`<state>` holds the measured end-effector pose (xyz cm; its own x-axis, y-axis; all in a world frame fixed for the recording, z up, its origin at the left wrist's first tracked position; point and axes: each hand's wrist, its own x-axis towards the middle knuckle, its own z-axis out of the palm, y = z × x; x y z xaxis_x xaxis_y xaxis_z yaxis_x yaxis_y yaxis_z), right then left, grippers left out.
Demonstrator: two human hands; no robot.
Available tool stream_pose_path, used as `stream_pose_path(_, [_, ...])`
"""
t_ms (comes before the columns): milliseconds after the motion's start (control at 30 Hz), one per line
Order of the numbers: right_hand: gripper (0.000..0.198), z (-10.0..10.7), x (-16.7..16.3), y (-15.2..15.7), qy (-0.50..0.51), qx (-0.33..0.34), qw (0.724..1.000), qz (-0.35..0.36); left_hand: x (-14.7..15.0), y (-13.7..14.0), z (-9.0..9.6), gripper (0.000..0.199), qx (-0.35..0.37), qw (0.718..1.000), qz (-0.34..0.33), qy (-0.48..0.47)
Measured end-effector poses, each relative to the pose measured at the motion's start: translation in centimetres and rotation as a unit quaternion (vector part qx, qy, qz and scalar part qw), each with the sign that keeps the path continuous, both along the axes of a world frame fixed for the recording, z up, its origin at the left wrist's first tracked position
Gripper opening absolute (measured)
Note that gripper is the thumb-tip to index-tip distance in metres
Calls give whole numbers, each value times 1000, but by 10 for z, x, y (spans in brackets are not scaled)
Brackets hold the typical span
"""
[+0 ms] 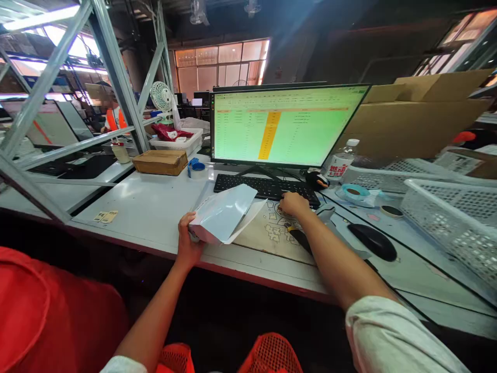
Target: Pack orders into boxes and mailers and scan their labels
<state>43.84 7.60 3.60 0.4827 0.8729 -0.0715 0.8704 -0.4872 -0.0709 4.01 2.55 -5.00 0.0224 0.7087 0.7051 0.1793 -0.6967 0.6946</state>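
My left hand is closed around the near left end of a glossy white package. The package is tilted above the front of the desk, and a white sheet or flap sticks out along its right side. My right hand rests at the front edge of the black keyboard, its fingers curled down on the keys. Beneath my right forearm lies a cutter with a black and yellow handle, on a tan mat with line drawings.
A lit monitor showing a table stands behind the keyboard. Right of it are a bottle, tape roll, mouse and white basket. Leftward are a cardboard box, blue tape and metal frame.
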Motion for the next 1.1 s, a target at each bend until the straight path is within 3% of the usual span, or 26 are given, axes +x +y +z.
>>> stream_pose_path(200, [46, 9, 12, -1, 4, 10, 1000, 15, -1, -8, -2, 74, -115, 991, -32, -59])
stream_pose_path(500, [50, 2, 11, -11, 13, -7, 1000, 25, 1, -16, 3, 88, -150, 985, -27, -83])
stream_pose_path(700, [46, -1, 7, -15, 20, -5, 999, 27, 3, -19, 10, 81, -163, 983, -30, -78])
stream_pose_path(867, [49, 11, -2, -17, 47, 20, 998, 34, 3, -17, 5, 76, -203, 975, -31, -88])
stream_pose_path(1000, [63, 31, -24, -26, 126, 55, 985, 104, 3, -14, 5, 71, -220, 968, -39, -115])
stream_pose_path(1100, [85, 40, -58, -47, 236, 50, 943, 228, 0, -11, 11, 76, -243, 956, -81, -143])
